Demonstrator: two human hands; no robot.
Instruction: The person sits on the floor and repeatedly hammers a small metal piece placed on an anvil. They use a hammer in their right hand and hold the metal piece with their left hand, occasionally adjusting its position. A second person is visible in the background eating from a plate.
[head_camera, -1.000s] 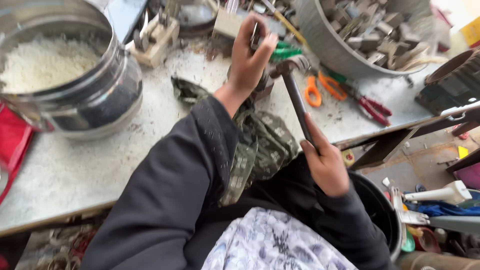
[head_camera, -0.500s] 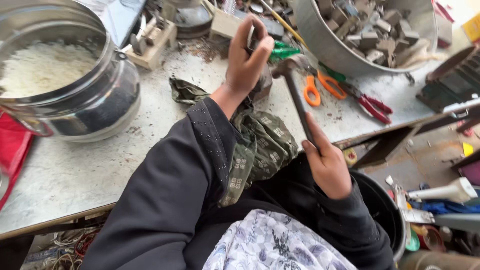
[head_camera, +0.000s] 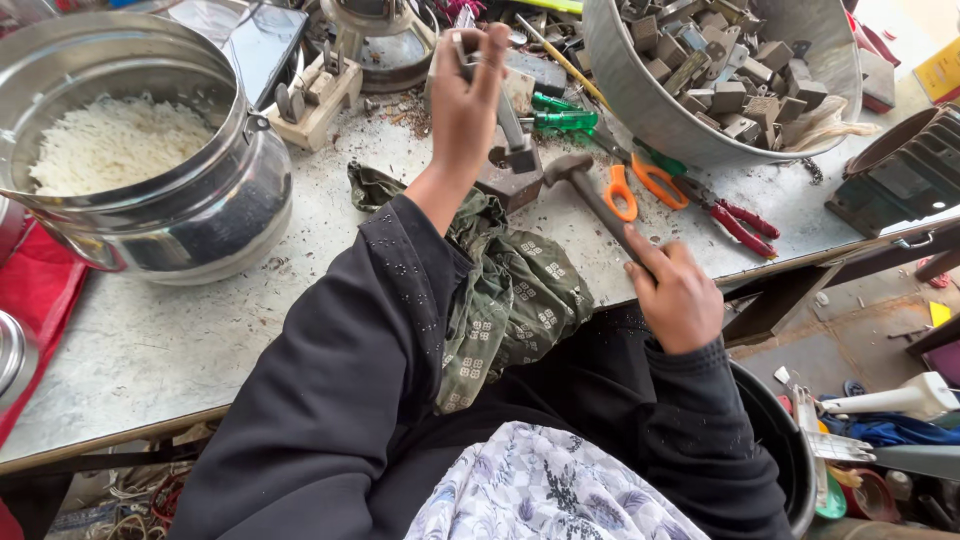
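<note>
Steel-headed hammer with a dark handle (head_camera: 596, 201) lies slanted on the pale, scuffed tabletop (head_camera: 180, 330), the right hand (head_camera: 678, 295) in a closed grip on its near end. The left hand (head_camera: 465, 95) pinches a small grey metal piece (head_camera: 466, 58) above a dark metal block (head_camera: 512, 177), left of orange-handled scissors (head_camera: 640, 185).

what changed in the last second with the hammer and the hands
The hammer in the right hand has come down: its head was raised level with the left hand and now sits by the small metal block on the table. The left hand keeps pinching a small metal piece above the block. The scissors did not move.
</note>
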